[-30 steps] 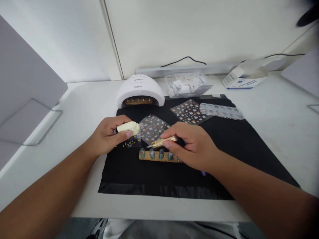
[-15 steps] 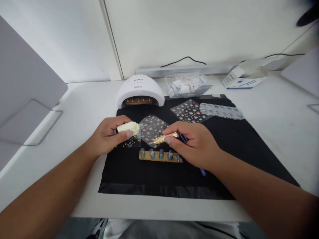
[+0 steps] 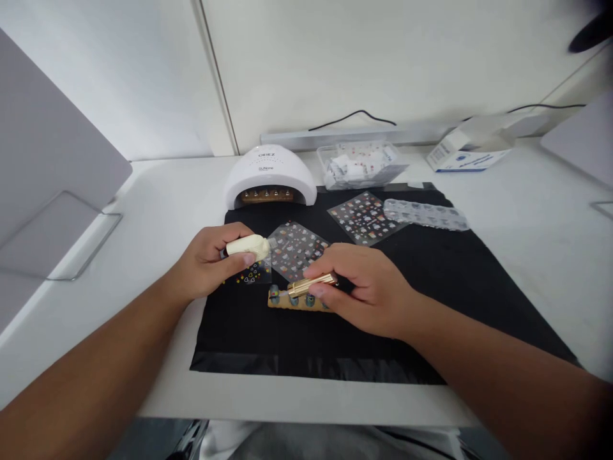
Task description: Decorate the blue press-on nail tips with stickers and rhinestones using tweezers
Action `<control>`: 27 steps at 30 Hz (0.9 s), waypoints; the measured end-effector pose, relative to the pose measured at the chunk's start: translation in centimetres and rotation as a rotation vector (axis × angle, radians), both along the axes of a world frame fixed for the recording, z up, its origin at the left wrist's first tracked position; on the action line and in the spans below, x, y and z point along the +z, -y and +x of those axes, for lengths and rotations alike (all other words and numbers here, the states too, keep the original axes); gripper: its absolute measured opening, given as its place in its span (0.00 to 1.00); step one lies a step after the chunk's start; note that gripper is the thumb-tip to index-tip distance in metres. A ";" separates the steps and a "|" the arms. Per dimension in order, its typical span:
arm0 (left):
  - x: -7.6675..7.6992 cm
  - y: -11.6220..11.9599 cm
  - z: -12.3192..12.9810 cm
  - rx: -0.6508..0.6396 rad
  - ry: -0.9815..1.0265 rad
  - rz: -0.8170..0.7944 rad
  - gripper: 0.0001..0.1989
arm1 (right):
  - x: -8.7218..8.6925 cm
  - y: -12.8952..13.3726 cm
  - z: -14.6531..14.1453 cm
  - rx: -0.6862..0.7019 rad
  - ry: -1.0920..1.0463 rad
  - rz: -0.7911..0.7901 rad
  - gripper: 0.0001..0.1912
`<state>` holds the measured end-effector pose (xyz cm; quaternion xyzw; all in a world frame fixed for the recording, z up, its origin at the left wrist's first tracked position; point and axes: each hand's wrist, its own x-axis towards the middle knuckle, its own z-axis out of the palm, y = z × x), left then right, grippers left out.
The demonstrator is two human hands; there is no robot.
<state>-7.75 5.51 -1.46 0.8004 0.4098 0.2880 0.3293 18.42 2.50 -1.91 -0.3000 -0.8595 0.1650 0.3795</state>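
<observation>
In my left hand [image 3: 211,259] is a cream nail polish bottle [image 3: 246,246], tilted with its neck to the right. My right hand [image 3: 364,287] pinches a gold nail polish brush cap [image 3: 306,285], its brush pointing left. The brush tip is at the leftmost nail tip [image 3: 274,294] on a tan strip [image 3: 297,307]; whether it touches, I cannot tell. Several blue-grey decorated nail tips stand along that strip, and my right hand hides its right end. A clear sticker sheet [image 3: 293,246] lies behind the strip, and a small sheet with yellow and white hearts [image 3: 253,273] lies below the bottle.
A white nail lamp [image 3: 271,169] stands at the back, with another strip of tips inside. Right of it are a clear tub [image 3: 361,167] of packets, a second sticker sheet [image 3: 364,218], a clear blister strip [image 3: 426,214] and an open white box [image 3: 472,153]. A black mat [image 3: 249,338] covers the table's middle.
My right hand has moved down and left with the brush cap, bringing the brush to the leftmost nail tip. My left hand and the bottle have stayed nearly still.
</observation>
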 end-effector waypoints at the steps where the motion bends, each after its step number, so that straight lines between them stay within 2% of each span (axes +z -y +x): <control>1: 0.0 0.0 0.0 0.000 -0.003 0.006 0.11 | 0.0 0.0 0.0 -0.004 0.005 0.002 0.04; 6: 0.0 0.0 0.0 0.016 -0.018 -0.004 0.12 | -0.2 -0.1 0.0 -0.109 0.041 -0.047 0.04; 11: -0.1 0.0 0.0 0.020 -0.027 -0.004 0.13 | 0.0 0.0 0.0 -0.011 0.015 -0.014 0.04; 16: 0.1 0.0 0.1 0.015 -0.022 0.002 0.12 | -0.1 0.0 0.1 -0.093 0.038 -0.040 0.04; 22: 0.0 0.0 0.0 0.020 -0.027 0.003 0.13 | -0.2 0.0 0.0 0.033 0.006 -0.009 0.03; 27: -0.1 0.0 0.0 0.018 -0.008 -0.012 0.11 | -0.1 -0.2 0.2 -0.082 0.031 -0.026 0.04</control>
